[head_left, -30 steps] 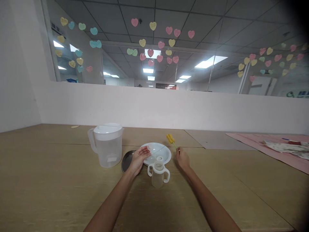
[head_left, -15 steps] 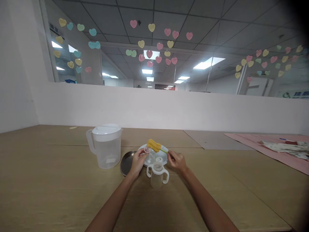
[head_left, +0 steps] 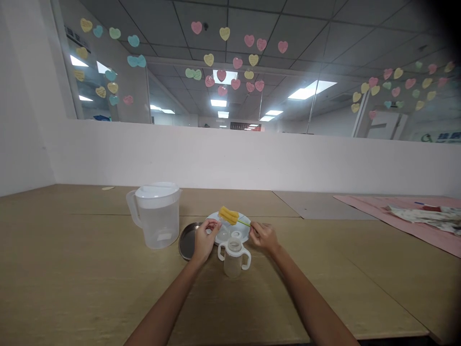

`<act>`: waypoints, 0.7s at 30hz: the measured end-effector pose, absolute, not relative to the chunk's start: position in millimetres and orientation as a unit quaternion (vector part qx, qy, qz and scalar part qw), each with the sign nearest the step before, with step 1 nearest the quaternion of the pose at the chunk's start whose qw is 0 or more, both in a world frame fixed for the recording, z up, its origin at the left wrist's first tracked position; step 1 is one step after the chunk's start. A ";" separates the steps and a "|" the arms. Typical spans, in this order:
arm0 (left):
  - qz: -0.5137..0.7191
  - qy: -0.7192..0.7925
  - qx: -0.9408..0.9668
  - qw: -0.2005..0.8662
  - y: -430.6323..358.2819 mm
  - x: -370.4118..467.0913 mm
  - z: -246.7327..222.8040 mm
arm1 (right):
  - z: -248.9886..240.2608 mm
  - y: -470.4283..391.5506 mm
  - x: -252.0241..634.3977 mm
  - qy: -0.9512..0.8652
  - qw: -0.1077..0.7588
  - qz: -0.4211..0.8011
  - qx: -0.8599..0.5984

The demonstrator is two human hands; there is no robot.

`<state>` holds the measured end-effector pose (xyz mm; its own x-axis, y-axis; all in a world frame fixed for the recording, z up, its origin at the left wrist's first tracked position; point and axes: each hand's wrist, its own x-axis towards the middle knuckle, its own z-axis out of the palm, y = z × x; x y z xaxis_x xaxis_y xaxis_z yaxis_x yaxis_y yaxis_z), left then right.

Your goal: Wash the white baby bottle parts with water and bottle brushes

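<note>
My right hand (head_left: 264, 237) is closed around the thin green handle of a yellow sponge bottle brush (head_left: 229, 216). The brush head points left over a white plate (head_left: 246, 236). My left hand (head_left: 206, 240) pinches a small clear part near the brush tip; the fingers mostly hide it, so its kind is unclear. Just in front of the plate stands a clear baby bottle (head_left: 233, 263), upright and uncapped, with two white side handles. On the plate lie a clear dome-shaped cover (head_left: 223, 234) and a white ring (head_left: 236, 234).
A round dark metal dish (head_left: 187, 244) lies partly behind my left hand. To its left stands a lidded clear plastic pitcher (head_left: 160, 218). On the far right, a pink cloth (head_left: 363, 204) carries a crumpled patterned cloth (head_left: 425, 216). A low white wall (head_left: 230, 161) bounds the table's back.
My left hand has turned slightly, so its fingers now cover more of the small clear part. The brush has shifted a little against it. The view has tilted slightly; the bottle still stands in place.
</note>
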<state>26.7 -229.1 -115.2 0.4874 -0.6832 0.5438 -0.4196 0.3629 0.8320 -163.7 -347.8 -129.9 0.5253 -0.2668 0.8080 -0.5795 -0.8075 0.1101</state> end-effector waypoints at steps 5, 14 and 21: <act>-0.092 -0.506 0.575 0.636 -226.4 25.1 -115.2 | -131.4 -347.9 -164.2 -0.217 0.188 0.402 0.869; -0.083 -0.513 0.587 0.620 -223.8 26.3 -113.5 | -130.3 -344.3 -163.7 -0.211 0.181 0.411 0.868; -0.062 -0.514 0.588 0.622 -226.8 30.2 -118.1 | -129.1 -339.6 -159.7 -0.194 0.181 0.404 0.875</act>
<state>30.2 -226.8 -118.1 0.4646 -0.6811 0.5659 -0.5269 0.3010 0.7948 -159.7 -339.6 -129.1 0.5988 -0.1928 0.7774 -0.4858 -0.8591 0.1612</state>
